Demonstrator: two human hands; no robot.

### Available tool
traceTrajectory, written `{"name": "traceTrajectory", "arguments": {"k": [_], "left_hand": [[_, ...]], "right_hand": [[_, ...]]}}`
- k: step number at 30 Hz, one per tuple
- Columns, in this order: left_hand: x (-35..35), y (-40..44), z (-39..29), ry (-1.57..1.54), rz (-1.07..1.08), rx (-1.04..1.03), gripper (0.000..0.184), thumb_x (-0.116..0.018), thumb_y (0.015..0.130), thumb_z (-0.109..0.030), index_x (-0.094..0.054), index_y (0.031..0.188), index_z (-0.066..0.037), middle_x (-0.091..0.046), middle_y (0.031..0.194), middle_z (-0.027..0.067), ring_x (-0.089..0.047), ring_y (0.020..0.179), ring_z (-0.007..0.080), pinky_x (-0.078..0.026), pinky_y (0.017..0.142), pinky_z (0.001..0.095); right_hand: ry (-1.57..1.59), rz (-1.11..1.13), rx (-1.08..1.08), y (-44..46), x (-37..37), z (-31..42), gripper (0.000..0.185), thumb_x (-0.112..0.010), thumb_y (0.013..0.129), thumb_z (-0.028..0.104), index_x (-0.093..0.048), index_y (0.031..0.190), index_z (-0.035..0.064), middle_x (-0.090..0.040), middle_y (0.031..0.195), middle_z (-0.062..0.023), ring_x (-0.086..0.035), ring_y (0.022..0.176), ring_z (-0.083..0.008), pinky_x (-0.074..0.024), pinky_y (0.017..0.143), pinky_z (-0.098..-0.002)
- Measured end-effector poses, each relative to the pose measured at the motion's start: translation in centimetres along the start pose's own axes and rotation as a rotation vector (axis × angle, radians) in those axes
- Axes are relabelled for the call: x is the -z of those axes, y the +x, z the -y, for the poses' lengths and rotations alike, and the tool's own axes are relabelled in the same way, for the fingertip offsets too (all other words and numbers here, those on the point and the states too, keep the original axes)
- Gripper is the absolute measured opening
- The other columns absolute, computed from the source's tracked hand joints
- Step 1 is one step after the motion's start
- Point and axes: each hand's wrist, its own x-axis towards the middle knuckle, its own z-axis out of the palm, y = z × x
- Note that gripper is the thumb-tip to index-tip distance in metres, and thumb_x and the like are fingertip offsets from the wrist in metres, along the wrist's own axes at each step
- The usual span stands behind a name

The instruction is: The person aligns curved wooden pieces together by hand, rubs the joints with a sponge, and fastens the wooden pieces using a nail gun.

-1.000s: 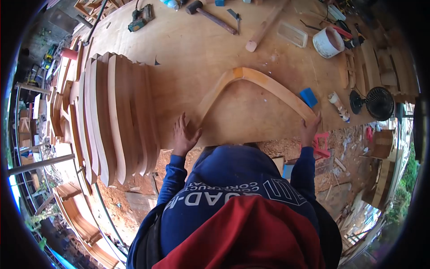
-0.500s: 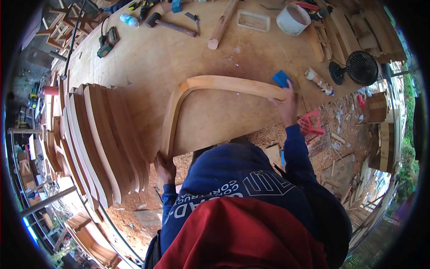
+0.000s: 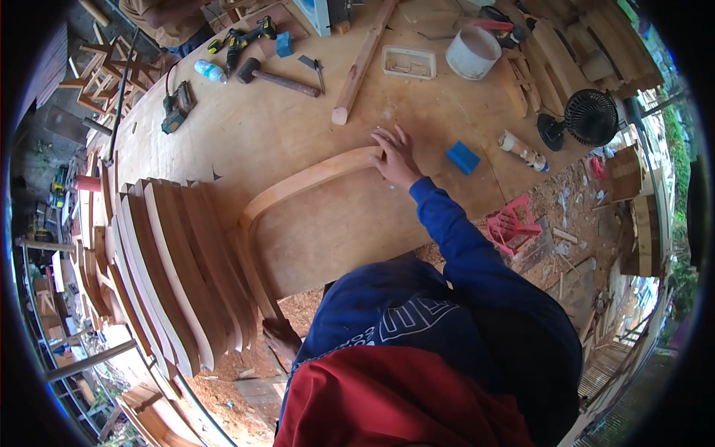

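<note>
A curved wooden piece [image 3: 313, 176] lies bent on the plywood table [image 3: 335, 242], its near end reaching past the front edge. My right hand [image 3: 397, 158] is at its far end, thumb against the wood and fingers spread on the far side. At the near end, my left hand [image 3: 281, 337] has its fingers around the wood, just below the table edge. Beside the piece, on the left, stands a row of several curved wooden boards [image 3: 175, 272]. A blue block [image 3: 462, 158] rests to the right of my right hand.
Behind are a mallet [image 3: 279, 80], a wooden post [image 3: 363, 67], a nail gun [image 3: 177, 108], a plastic tray [image 3: 409, 62] and a white bucket [image 3: 474, 53]. A fan [image 3: 588, 119] and a tube [image 3: 523, 150] are at the right. Another person [image 3: 167, 21] stands at the back left.
The curved piece has turned and shifted left and toward me, over the table edge. My right hand has moved left with its end. My left hand, open at first, has closed around the near end.
</note>
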Motion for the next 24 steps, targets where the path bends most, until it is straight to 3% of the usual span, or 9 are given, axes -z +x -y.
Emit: {"name": "traceTrajectory", "arguments": {"k": [1,5,8,11,14,17,20,24], "left_hand": [[0.8,-0.6,-0.7,-0.016,-0.027,0.009,0.069,-0.076,0.086,-0.033,-0.05,0.145,-0.007,-0.058,0.134,0.0207,-0.056,0.123,0.042,-0.045,0.102,0.0541],[1.4,0.1,-2.2,-0.015,-0.133,-0.083,0.07,-0.076,0.086,-0.031,-0.049,0.146,-0.006,-0.056,0.134,0.0233,-0.054,0.124,0.0444,-0.043,0.104,0.0552],[1.5,1.0,-4.0,-0.025,-0.241,-0.211,0.071,-0.076,0.086,-0.029,-0.048,0.147,-0.005,-0.054,0.134,0.0252,-0.052,0.125,0.0462,-0.042,0.105,0.0561],[2.2,2.5,-6.9,-0.064,-0.307,-0.324,0.072,-0.075,0.086,-0.027,-0.046,0.148,-0.004,-0.052,0.134,0.0272,-0.05,0.125,0.048,-0.041,0.106,0.0569],[3.7,4.0,-10.2,-0.208,-0.27,-0.378,0.072,-0.074,0.087,-0.024,-0.044,0.149,-0.002,-0.05,0.135,0.0294,-0.047,0.126,0.0498,-0.038,0.107,0.0587],[4.3,5.2,-11.9,-0.279,-0.307,-0.492,0.074,-0.075,0.087,-0.024,-0.042,0.149,-0.002,-0.05,0.135,0.0288,-0.047,0.126,0.0491,-0.037,0.108,0.0586],[4.5,5.9,-12.4,-0.305,-0.289,-0.518,0.074,-0.076,0.087,-0.024,-0.042,0.149,-0.002,-0.049,0.136,0.0285,-0.047,0.127,0.0489,-0.037,0.109,0.0585],[3.5,6.4,-12.3,-0.325,-0.23,-0.476,0.074,-0.076,0.087,-0.024,-0.042,0.149,-0.002,-0.049,0.138,0.0279,-0.045,0.13,0.0484,-0.036,0.111,0.0585]], "right_hand": [[0.002,0.008,-0.098,-0.2,0.5,-0.8,0.058,-0.071,0.086,0.014,-0.058,0.143,0.0146,-0.05,0.148,-0.0149,-0.031,0.146,-0.0431,-0.0246,0.121,-0.0572],[-0.205,0.225,-0.183,-0.7,2.3,-4.3,0.064,-0.061,0.084,0.0,-0.058,0.145,0.0181,-0.037,0.16,-0.0126,-0.024,0.151,-0.0401,-0.0225,0.122,-0.0583],[-0.194,0.409,-0.131,-0.1,2.5,-4.9,0.066,-0.062,0.084,0.002,-0.057,0.146,0.0203,-0.032,0.165,-0.0117,-0.022,0.154,-0.0389,-0.021,0.124,-0.057],[-0.235,0.362,0.118,-0.2,0.8,-7.1,0.059,-0.062,0.084,0.005,-0.063,0.141,0.0214,-0.031,0.166,-0.0106,-0.02,0.155,-0.0388,-0.0188,0.126,-0.0557],[-0.249,0.361,0.17,0.4,2.0,-7.2,0.058,-0.059,0.083,0.001,-0.067,0.137,0.0195,-0.034,0.164,-0.0119,-0.024,0.153,-0.0401,-0.0207,0.125,-0.0545],[-0.427,0.463,0.014,1.4,3.6,-5.6,0.05,-0.06,0.083,0.001,-0.072,0.129,0.016,-0.036,0.162,-0.0145,-0.023,0.153,-0.041,-0.0204,0.125,-0.0551],[-0.293,0.409,-0.092,1.8,4.2,-3.6,0.055,-0.059,0.083,0.0,-0.067,0.136,0.0148,-0.036,0.162,-0.0163,-0.022,0.153,-0.0416,-0.0193,0.125,-0.0558],[-0.253,0.35,-0.062,1.8,0.6,-4.3,0.064,-0.061,0.082,0.002,-0.06,0.144,0.0161,-0.036,0.162,-0.0164,-0.02,0.154,-0.0413,-0.0183,0.125,-0.0578]]}}
